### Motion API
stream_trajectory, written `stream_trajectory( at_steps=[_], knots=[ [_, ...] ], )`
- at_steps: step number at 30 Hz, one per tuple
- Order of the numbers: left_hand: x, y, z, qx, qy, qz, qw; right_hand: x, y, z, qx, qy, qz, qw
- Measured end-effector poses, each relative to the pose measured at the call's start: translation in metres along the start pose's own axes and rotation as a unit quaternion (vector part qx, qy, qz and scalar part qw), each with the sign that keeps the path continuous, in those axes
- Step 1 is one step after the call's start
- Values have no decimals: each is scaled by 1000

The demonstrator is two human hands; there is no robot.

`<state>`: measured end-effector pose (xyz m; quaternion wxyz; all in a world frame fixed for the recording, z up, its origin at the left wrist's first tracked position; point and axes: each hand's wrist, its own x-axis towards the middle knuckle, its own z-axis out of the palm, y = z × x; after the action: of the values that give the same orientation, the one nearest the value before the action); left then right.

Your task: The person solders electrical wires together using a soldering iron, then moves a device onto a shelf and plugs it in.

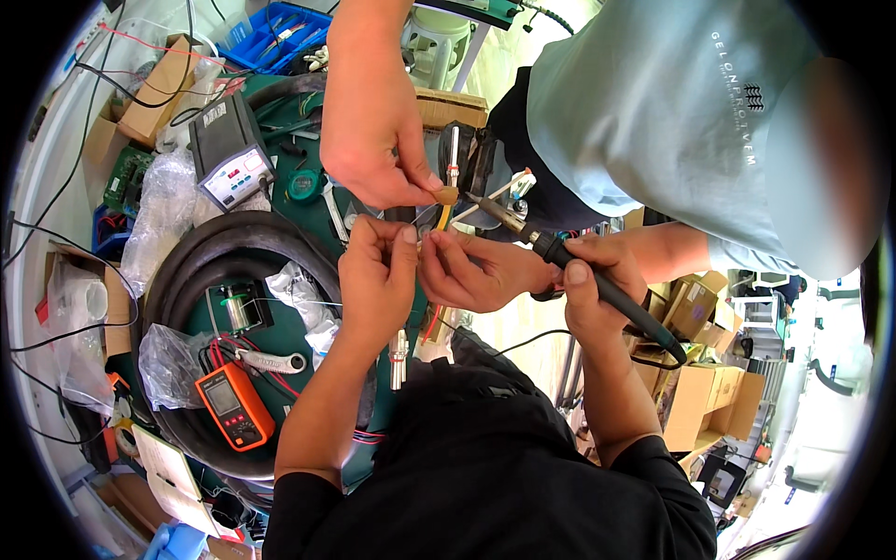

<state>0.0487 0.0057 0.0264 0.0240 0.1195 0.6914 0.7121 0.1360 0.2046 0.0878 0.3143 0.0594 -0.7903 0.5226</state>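
Observation:
My left hand (378, 275) is pinched beside thin wires (443, 217); what it holds is too small to make out. My right hand (588, 289) grips a black soldering iron (635, 303), its metal tip angled up-left near a small brownish piece (446, 195). A co-worker's upper hand (373, 140) pinches that piece. The co-worker's lower hand (481, 273) is at the wires, just right of my left fingers. A thin pale wire runs from a spool stand (238, 308) toward my left hand. Metal connectors (397, 359) lie below the hands.
A green mat (299, 383) holds a coiled black hose (163, 308), an orange multimeter (233, 407), a wrench (271, 361), a grey-black soldering station (227, 154) and plastic bags (168, 359). A blue bin (261, 37) is at the back. A co-worker (644, 103) stands opposite. Cardboard boxes (709, 401) stand at right.

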Motion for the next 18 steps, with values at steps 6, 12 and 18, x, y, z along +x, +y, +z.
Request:
stream_trajectory(
  at_steps=[6,12,18],
  knots=[
    [-6,2,-1,-27,-12,-34,999,-14,5,-8,-16,45,4,999],
    [-10,6,-2,-1,-6,-25,1000,-18,-4,-6,53,62,56,995],
    [-9,5,2,-24,-5,-25,999,-15,6,-8,-28,33,-8,999]
  ],
)
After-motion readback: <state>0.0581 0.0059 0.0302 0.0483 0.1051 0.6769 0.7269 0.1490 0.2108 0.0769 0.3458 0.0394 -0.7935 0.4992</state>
